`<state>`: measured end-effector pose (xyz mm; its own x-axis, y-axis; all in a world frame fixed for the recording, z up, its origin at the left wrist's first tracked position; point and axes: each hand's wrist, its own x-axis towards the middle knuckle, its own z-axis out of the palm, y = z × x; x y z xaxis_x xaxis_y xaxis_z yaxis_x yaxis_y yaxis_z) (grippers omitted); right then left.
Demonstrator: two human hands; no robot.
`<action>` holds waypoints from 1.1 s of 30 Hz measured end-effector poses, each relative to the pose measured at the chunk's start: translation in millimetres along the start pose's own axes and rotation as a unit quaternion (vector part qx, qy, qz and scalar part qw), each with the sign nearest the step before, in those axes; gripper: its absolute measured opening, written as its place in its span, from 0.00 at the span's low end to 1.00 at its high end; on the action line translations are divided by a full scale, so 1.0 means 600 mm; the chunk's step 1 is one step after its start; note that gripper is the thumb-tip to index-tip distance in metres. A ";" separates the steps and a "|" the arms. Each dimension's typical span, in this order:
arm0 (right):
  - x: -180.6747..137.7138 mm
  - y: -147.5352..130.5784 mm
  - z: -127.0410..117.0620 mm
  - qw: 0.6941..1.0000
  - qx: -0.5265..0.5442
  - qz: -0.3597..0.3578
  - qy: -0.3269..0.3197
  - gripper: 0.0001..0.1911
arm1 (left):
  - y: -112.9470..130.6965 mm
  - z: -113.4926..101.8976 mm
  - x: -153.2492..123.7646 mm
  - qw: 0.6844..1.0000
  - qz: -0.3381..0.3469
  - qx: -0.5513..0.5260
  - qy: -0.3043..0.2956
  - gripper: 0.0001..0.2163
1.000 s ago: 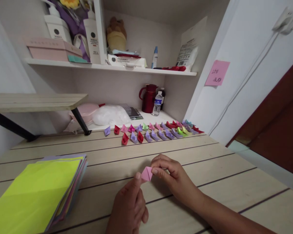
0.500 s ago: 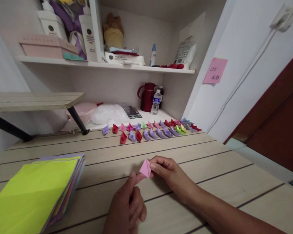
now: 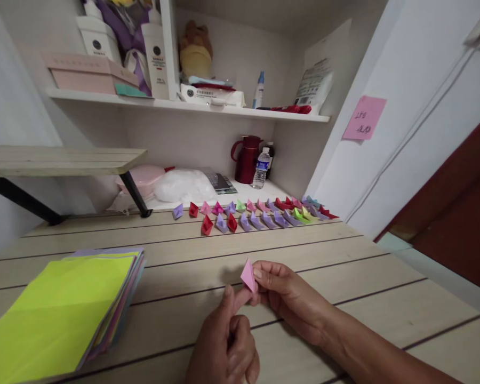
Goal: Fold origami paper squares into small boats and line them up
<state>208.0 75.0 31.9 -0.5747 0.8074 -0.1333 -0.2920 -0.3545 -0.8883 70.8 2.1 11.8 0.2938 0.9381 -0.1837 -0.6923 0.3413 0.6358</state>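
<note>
A small pink folded paper piece (image 3: 248, 275) is held just above the wooden desk (image 3: 344, 277) between both my hands. My right hand (image 3: 282, 293) pinches its right side with thumb and fingers. My left hand (image 3: 226, 344) is curled below it, with the forefinger and thumb pressed to its lower left edge. Beyond them, two rows of several small folded paper boats (image 3: 256, 213) in purple, red, pink and green stand along the far edge of the desk.
A stack of coloured paper sheets (image 3: 60, 309) with a yellow-green top lies at the near left. A raised wooden shelf (image 3: 60, 160) on black legs stands at the left. A red jug (image 3: 246, 159) and a water bottle (image 3: 261, 169) stand in the alcove behind.
The pink piece has been turned from lying flat to standing more on edge with a point up. Both hands shifted slightly to the right in the view.
</note>
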 end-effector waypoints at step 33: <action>-0.014 -0.007 0.006 0.923 -0.324 -0.208 -0.004 0.06 | 0.006 0.003 0.007 0.959 0.041 0.085 0.267 0.30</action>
<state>211.7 68.0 38.5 -0.5232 0.8053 0.2789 0.0288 0.3438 -0.9386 70.7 7.0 15.0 -0.1678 0.8742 -0.4557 -0.5677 0.2923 0.7696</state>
